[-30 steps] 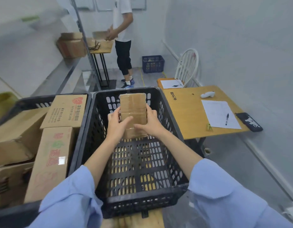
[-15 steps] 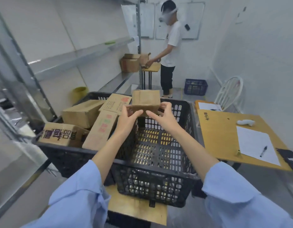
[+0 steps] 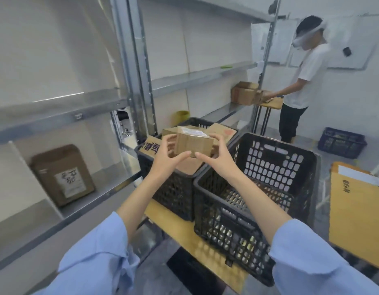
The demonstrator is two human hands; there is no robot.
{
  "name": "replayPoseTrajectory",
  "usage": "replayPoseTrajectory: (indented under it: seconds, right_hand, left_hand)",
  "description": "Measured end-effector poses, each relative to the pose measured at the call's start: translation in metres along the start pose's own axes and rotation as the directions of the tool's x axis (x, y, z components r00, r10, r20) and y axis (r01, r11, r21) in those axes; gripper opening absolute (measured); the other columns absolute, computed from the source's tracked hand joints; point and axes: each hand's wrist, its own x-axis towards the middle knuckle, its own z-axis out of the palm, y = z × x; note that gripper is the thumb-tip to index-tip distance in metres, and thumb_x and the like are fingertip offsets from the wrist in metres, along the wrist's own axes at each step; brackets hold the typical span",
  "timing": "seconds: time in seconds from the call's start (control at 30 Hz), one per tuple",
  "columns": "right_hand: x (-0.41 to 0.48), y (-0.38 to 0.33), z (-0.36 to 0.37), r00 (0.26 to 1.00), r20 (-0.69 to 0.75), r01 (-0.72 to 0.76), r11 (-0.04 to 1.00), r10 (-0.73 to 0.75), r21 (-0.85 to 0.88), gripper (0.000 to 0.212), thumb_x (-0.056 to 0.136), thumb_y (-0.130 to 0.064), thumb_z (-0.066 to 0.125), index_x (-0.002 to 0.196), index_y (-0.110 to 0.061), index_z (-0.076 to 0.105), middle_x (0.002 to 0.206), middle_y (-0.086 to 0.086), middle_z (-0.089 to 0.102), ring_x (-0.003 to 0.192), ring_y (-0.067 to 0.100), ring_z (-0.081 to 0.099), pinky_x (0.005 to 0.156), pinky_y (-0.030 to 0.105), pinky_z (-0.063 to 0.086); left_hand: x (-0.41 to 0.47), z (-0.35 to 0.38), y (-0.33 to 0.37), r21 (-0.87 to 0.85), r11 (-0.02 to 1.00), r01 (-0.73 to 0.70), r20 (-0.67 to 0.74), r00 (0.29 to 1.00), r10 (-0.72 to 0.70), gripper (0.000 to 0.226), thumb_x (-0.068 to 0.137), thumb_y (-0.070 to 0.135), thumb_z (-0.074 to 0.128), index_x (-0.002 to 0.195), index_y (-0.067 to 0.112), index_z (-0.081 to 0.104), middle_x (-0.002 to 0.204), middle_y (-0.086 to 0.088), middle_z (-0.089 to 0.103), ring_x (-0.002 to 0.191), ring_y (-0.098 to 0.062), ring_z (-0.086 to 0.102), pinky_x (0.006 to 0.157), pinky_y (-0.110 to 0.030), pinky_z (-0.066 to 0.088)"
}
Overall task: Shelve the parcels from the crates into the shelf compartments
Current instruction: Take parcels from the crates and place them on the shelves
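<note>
Crates (image 3: 226,220) stand on wooden table (image 3: 180,233) beside metal shelving (image 3: 139,71), parcel (image 3: 193,144) held above

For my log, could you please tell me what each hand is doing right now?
Left hand: holding the small parcel.
Right hand: holding the same parcel.

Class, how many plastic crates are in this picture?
3: the right black crate on the table; the left black crate beside it, holding boxes; a blue crate on the floor beyond. Others may be hidden.
</note>
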Motion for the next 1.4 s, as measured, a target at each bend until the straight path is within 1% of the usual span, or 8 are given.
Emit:
replayPoseTrajectory:
  seconds: [0.3, 0.53, 0.73, 0.87, 1.1, 1.23, 1.33, 1.4]
  right_hand:
    - [0.012, -0.016, 0.089, 0.975, 0.208, 0.089, 0.994, -0.074, -0.067, 0.063, 0.08, -0.017, 0.081, 0.121, -0.025, 0.034, 0.137, -0.005, 0.047, 0.123, 0.008, 0.047, 0.087, 0.008, 0.044]
    - [0.018, -0.035, 0.156, 0.925, 0.336, 0.162, 0.984, -0.178, 0.075, 0.094, 0.072, -0.019, 0.088, 0.143, -0.029, 0.027, 0.143, -0.009, 0.04, 0.132, 0.008, 0.039, 0.11, 0.03, 0.038]
    - [0.019, -0.052, 0.221, 0.887, 0.411, 0.215, 0.976, -0.21, 0.033, 0.127, 0.055, -0.062, 0.087, 0.153, -0.044, 0.008, 0.156, -0.006, 0.028, 0.14, 0.014, 0.033, 0.115, 0.049, 0.035]
    - [0.014, -0.063, 0.26, 0.844, 0.48, 0.238, 0.969, -0.238, 0.063, 0.115, 0.065, -0.039, 0.089, 0.154, -0.031, 0.017, 0.138, -0.008, 0.032, 0.121, 0.003, 0.038, 0.104, 0.026, 0.035]
    - [0.002, -0.086, 0.319, 0.803, 0.528, 0.239, 0.961, -0.276, 0.139, 0.113, 0.065, -0.037, 0.09, 0.152, -0.03, 0.018, 0.138, -0.018, 0.038, 0.128, 0.001, 0.042, 0.106, 0.024, 0.039]
    - [0.001, -0.098, 0.343, 0.803, 0.527, 0.255, 0.96, -0.279, 0.118, 0.108, 0.073, -0.019, 0.087, 0.153, -0.028, 0.016, 0.126, -0.037, 0.037, 0.122, -0.005, 0.041, 0.099, 0.016, 0.035]
    - [0.001, -0.105, 0.358, 0.819, 0.513, 0.231, 0.966, -0.256, 0.112, 0.107, 0.075, -0.02, 0.085, 0.155, -0.032, 0.014, 0.138, -0.024, 0.041, 0.128, -0.001, 0.037, 0.102, 0.02, 0.035]
    - [0.001, -0.107, 0.363, 0.827, 0.511, 0.203, 0.973, -0.233, 0.113, 0.104, 0.079, -0.019, 0.083, 0.155, -0.034, 0.013, 0.138, -0.023, 0.043, 0.126, -0.004, 0.04, 0.093, 0.007, 0.038]
  left_hand:
    - [-0.044, -0.084, -0.01, 0.179, 0.978, 0.109, -0.243, 0.968, -0.063, 0.054, 0.079, 0.033, 0.08, 0.117, 0.018, 0.043, 0.112, 0.016, 0.052, 0.11, -0.011, 0.052, 0.085, -0.024, 0.045]
    - [-0.079, -0.142, -0.013, 0.227, 0.965, 0.128, -0.364, 0.93, -0.038, 0.101, 0.07, 0.038, 0.087, 0.148, 0.026, 0.024, 0.143, 0.008, 0.041, 0.124, -0.009, 0.045, 0.105, -0.037, 0.041]
    - [-0.111, -0.185, -0.02, 0.302, 0.936, 0.179, -0.456, 0.89, -0.023, 0.121, 0.057, 0.065, 0.084, 0.154, 0.029, 0.021, 0.156, 0.005, 0.03, 0.138, -0.007, 0.032, 0.116, -0.04, 0.032]
    - [-0.134, -0.216, -0.026, 0.263, 0.943, 0.203, -0.498, 0.866, -0.047, 0.119, 0.047, 0.077, 0.079, 0.147, 0.04, 0.025, 0.147, 0.009, 0.036, 0.132, -0.013, 0.043, 0.109, -0.045, 0.041]
    - [-0.164, -0.273, -0.029, 0.307, 0.929, 0.204, -0.554, 0.832, 0.0, 0.104, 0.056, 0.063, 0.083, 0.141, 0.051, 0.025, 0.142, 0.012, 0.038, 0.126, -0.007, 0.047, 0.102, -0.046, 0.048]
    - [-0.174, -0.304, -0.03, 0.337, 0.924, 0.182, -0.531, 0.847, 0.027, 0.103, 0.063, 0.051, 0.085, 0.147, 0.045, 0.025, 0.144, 0.014, 0.039, 0.12, -0.012, 0.05, 0.08, -0.02, 0.049]
    - [-0.175, -0.324, -0.026, 0.373, 0.92, 0.122, -0.489, 0.868, 0.083, 0.096, 0.067, 0.041, 0.085, 0.139, 0.054, 0.023, 0.136, 0.023, 0.044, 0.113, -0.007, 0.052, 0.072, -0.008, 0.044]
    - [-0.175, -0.335, -0.029, 0.399, 0.911, 0.1, -0.463, 0.88, 0.106, 0.096, 0.073, 0.033, 0.085, 0.14, 0.056, 0.021, 0.139, 0.022, 0.044, 0.115, -0.007, 0.052, 0.075, -0.008, 0.042]
